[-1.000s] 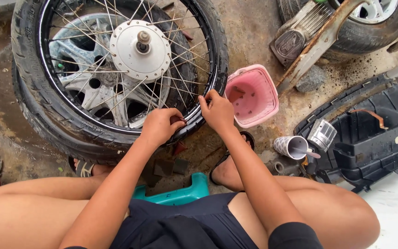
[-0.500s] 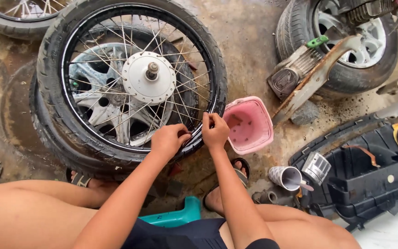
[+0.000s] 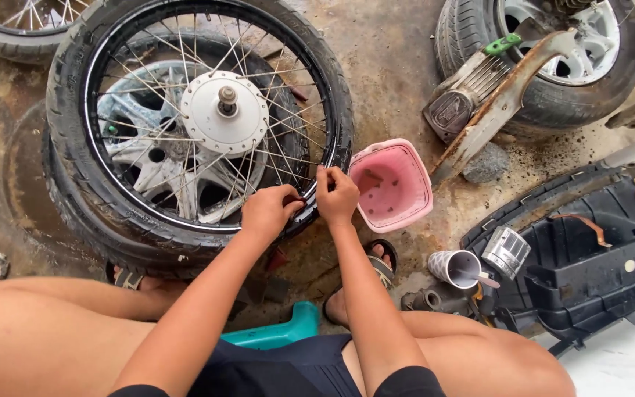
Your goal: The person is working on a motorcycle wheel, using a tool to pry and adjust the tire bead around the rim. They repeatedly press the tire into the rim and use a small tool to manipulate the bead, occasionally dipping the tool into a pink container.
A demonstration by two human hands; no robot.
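While we look down from the head camera, these lines give what lies before us.

Wheel: a black spoked motorcycle wheel with a rubber tyre and a silver hub (image 3: 200, 125) lies flat on top of a car tyre with a grey alloy rim (image 3: 75, 220), on the stained concrete floor (image 3: 391, 66).
Left hand: our left hand (image 3: 270, 213) is curled, knuckles up, its fingers closed on the near edge of the wheel rim; what they pinch we cannot tell.
Right hand: our right hand (image 3: 337, 195) sits just beside the left, fingertips pressed together in a pinch at the same stretch of rim and tyre bead.
Basket: a small pink square plastic basket (image 3: 392, 185) stands just right of the right hand, touching the wheel's tyre.
Cups: a patterned white cup (image 3: 456, 268) and a ribbed silver metal part (image 3: 506, 252) lie near our right knee.
Panel: a large black plastic body panel (image 3: 589, 257) lies at the right.
Stool: a teal plastic stool (image 3: 277, 331) shows between our legs.
Far corner: a second car tyre with a silver rim (image 3: 553, 66) carries a rusty metal bar (image 3: 501, 110).
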